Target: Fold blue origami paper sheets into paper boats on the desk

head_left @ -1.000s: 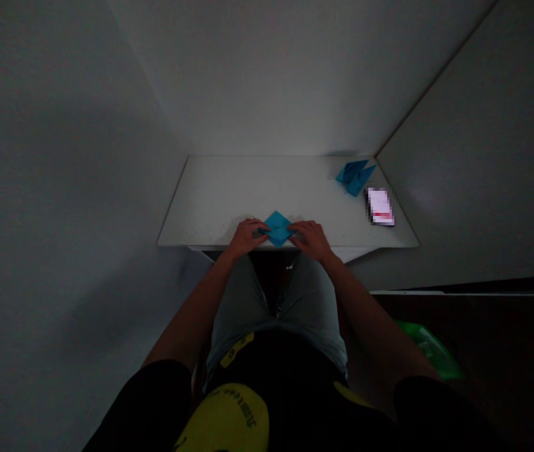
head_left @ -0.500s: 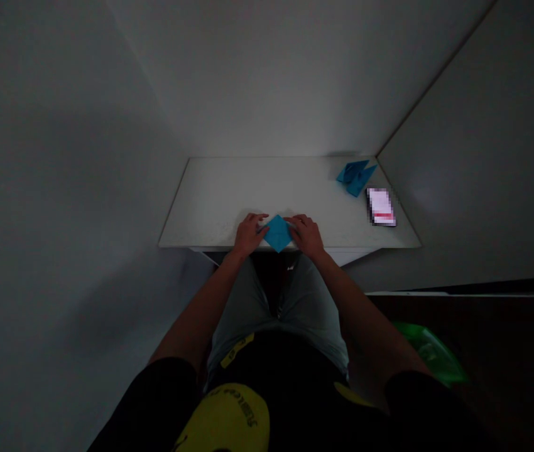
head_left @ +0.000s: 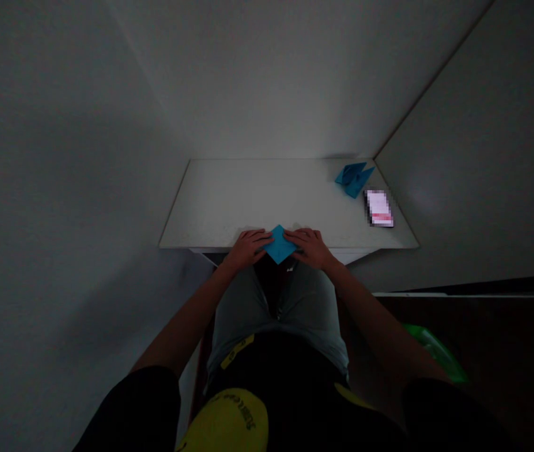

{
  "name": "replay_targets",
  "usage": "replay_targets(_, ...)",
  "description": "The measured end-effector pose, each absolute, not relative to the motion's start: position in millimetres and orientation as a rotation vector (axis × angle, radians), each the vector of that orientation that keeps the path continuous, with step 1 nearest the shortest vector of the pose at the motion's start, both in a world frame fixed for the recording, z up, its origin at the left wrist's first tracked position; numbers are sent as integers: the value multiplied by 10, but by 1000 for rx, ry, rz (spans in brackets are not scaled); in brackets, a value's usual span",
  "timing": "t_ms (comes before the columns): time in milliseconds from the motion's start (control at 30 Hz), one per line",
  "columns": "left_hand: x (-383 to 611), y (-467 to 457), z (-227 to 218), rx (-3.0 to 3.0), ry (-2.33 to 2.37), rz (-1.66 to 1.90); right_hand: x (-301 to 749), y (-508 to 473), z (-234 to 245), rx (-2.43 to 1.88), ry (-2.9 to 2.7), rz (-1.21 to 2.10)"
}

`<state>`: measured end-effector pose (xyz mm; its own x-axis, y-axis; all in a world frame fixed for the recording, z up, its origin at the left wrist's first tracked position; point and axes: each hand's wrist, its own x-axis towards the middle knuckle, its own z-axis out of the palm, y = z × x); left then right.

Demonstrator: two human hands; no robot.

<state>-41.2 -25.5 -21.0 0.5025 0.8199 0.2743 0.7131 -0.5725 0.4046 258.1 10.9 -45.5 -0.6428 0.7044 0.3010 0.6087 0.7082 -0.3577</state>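
Observation:
A blue square of folded paper [head_left: 279, 246], turned like a diamond, is held at the front edge of the white table, its near corner jutting past the edge. My left hand [head_left: 249, 247] grips its left corner, fingers on top and the thumb at the near side. On the right corner, my right hand [head_left: 311, 247] has the same kind of hold. Both thumbs are partly hidden by the paper.
Folded blue paper shapes [head_left: 354, 179] lie at the table's back right. In front of them is a phone [head_left: 379, 208] with a lit, blurred screen. The white table [head_left: 229, 194] meets walls at the back and sides. A green translucent object [head_left: 436, 353] is low on the right.
Both hands have drawn the blue paper a little toward my body, so more of it overhangs the table edge. My fingers now lie flatter over its side corners.

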Motion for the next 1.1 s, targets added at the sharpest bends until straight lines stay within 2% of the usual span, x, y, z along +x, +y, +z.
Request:
replay_targets(233, -226, -5, -61, 1990, 1370, 1019, 2472, 366, -260, -1004, -1991, 771)
replay_targets(400, -123, 198, -24, 1809, 1282, 1114, 2369, 644, -307, -973, -1650, 978)
replay_targets(633, -70, 242, -103, 1818, 1234, 925, 2331, 718, -520, -1015, -1643, 967)
replay_targets(933, 90, 322, -321, 1616, 1494, 1226, 2247, 601, -496, -1068, -1516, 846)
replay_targets(1100, 189, 253, -312, 1747, 1455, 1071, 2077, 476, -451, -1154, -1768, 865)
